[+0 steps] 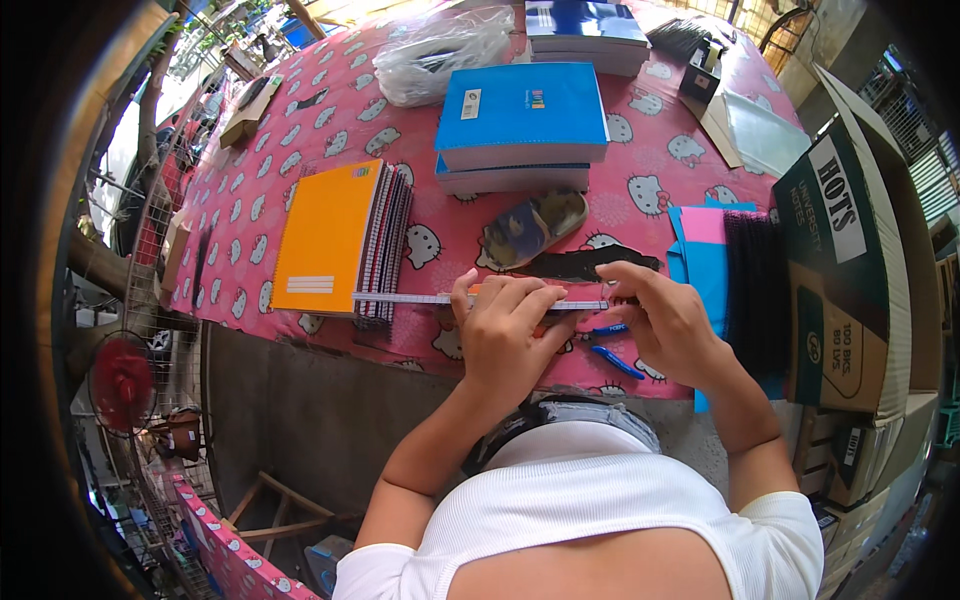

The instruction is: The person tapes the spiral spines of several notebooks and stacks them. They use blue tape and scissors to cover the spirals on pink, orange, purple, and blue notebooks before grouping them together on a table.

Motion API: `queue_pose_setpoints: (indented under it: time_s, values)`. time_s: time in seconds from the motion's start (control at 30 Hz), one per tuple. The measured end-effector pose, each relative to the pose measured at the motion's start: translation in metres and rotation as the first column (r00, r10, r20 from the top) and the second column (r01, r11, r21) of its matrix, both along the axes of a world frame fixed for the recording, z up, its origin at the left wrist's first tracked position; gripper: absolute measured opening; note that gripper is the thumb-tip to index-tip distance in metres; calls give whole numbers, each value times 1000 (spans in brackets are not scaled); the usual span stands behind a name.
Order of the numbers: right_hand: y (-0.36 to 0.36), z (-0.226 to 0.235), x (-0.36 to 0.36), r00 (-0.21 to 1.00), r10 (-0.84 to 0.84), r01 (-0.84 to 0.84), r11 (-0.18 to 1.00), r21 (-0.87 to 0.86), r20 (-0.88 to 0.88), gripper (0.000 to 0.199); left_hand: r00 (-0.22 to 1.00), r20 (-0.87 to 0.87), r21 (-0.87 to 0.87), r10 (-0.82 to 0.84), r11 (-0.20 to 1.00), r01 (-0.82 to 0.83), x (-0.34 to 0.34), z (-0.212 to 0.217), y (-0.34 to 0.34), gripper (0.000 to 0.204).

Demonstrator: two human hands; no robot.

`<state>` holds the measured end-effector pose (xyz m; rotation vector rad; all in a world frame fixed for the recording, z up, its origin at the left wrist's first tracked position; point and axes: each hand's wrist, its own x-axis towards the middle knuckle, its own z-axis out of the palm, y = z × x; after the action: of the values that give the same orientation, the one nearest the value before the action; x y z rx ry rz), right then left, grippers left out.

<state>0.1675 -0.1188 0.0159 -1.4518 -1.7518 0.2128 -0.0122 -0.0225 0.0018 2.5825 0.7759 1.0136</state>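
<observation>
The left hand [508, 325] held a notebook [400, 298] edge-up, seemingly for steadiness; the right hand [665, 322] bent narrowly at its end, grip unclear; pliers [618, 362] lay conveniently near.

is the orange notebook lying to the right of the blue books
No, the orange notebook lies to the left of the blue books.

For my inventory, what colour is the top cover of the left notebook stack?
Top cover: orange-yellow; head view.
</observation>
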Motion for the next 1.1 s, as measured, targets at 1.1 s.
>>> queue_pose_setpoints:
  time_s: [1.1]
  values:
    - [155, -135, 52, 897, 107, 43, 945, -325, 428, 61, 993, 108, 35, 51, 998, -55, -15, 0, -5, 37]
